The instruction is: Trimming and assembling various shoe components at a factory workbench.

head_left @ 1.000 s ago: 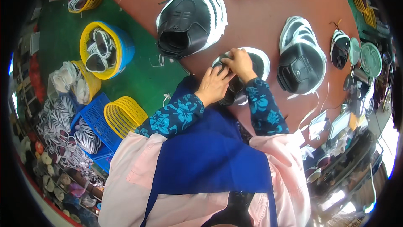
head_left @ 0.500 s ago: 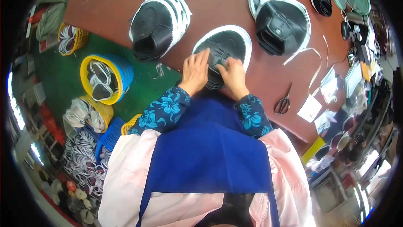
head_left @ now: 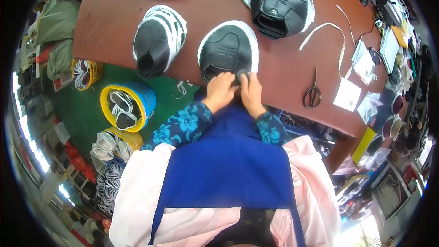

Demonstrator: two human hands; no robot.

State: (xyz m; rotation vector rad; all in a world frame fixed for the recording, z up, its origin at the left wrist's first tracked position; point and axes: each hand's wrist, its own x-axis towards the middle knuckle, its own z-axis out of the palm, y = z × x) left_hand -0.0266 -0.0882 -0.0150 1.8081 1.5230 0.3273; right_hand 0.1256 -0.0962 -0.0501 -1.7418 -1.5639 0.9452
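Note:
A black shoe upper [head_left: 226, 46] with a white border lies at the near edge of the brown table, toe pointing away from me. My left hand [head_left: 220, 91] is closed on the collar at its near end. Beside it, my right hand [head_left: 251, 92] pinches the same end, thumb and fingers together on a dark flap of the upper. The fingertips of both hands almost meet, and the edge between them is partly hidden.
Stacked black-and-white uppers lie to the left [head_left: 157, 41], and another stack [head_left: 281, 7] lies beyond to the right. Scissors [head_left: 313, 94], a white tag [head_left: 347, 95] and a white strip [head_left: 340, 41] are on the right. Left of the table stands a blue-and-yellow bucket [head_left: 149, 103] holding pieces.
Both hands have moved from the lace area of the upper to its near collar end. My view has shifted, so the stacks appear elsewhere in the picture.

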